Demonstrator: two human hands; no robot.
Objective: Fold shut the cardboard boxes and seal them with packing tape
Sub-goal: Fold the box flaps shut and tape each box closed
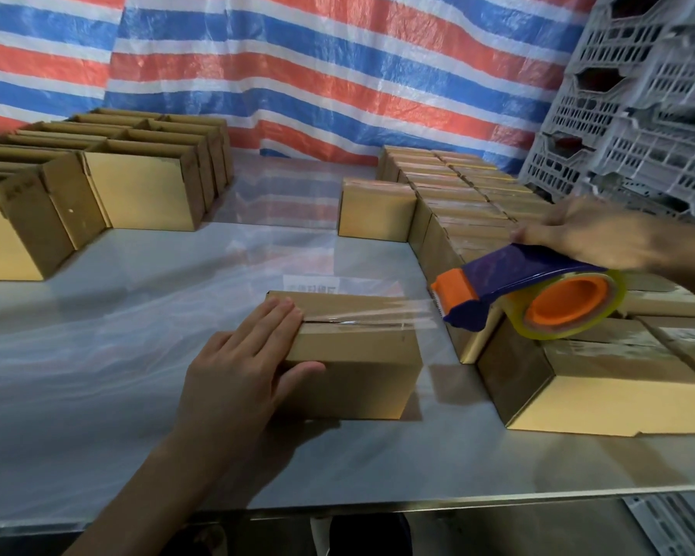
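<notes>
Brown box (358,355), flaps shut; clear tape (378,313) stretched along seam to blue-orange dispenser (518,274).

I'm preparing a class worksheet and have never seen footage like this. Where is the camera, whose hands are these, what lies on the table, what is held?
No machine here: one person wears a camera on the head, so you look down at their own hands. The left hand presses flat on a closed cardboard box on the table. The right hand holds a tape dispenser, clear tape stretched from it along the box's top seam. Open boxes stand left, taped boxes right.
</notes>
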